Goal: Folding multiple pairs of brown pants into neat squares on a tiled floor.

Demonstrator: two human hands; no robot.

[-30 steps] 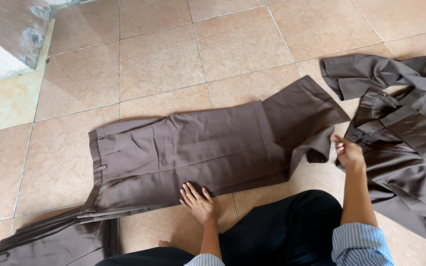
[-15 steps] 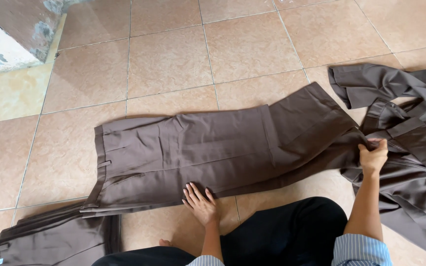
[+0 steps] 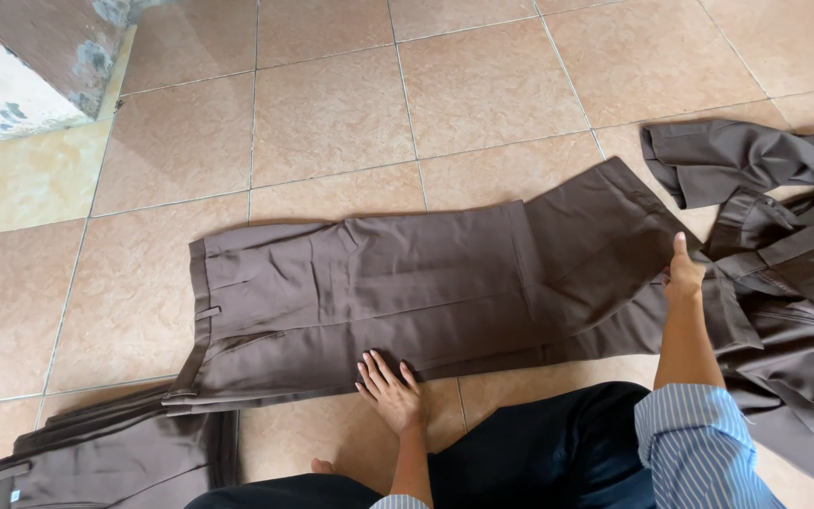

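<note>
A pair of brown trousers point(image 3: 407, 292) lies flat on the tiled floor, waistband to the left, legs running right. My left hand point(image 3: 390, 391) rests flat, fingers spread, on the near edge of the trousers at their middle. At the trousers' right end my right hand point(image 3: 683, 273) grips the leg fabric, thumb up. A striped blue sleeve covers my right forearm.
A heap of brown garments point(image 3: 784, 254) lies at the right, touching the trouser legs. A folded brown garment point(image 3: 105, 457) sits at the lower left. My dark-trousered knees point(image 3: 539, 452) are at the bottom. A stained wall base point(image 3: 21, 66) is at the upper left.
My right hand moved right and up, pulling the trouser leg out straight from its folded-back position. My left hand stayed pressed on the near edge.
</note>
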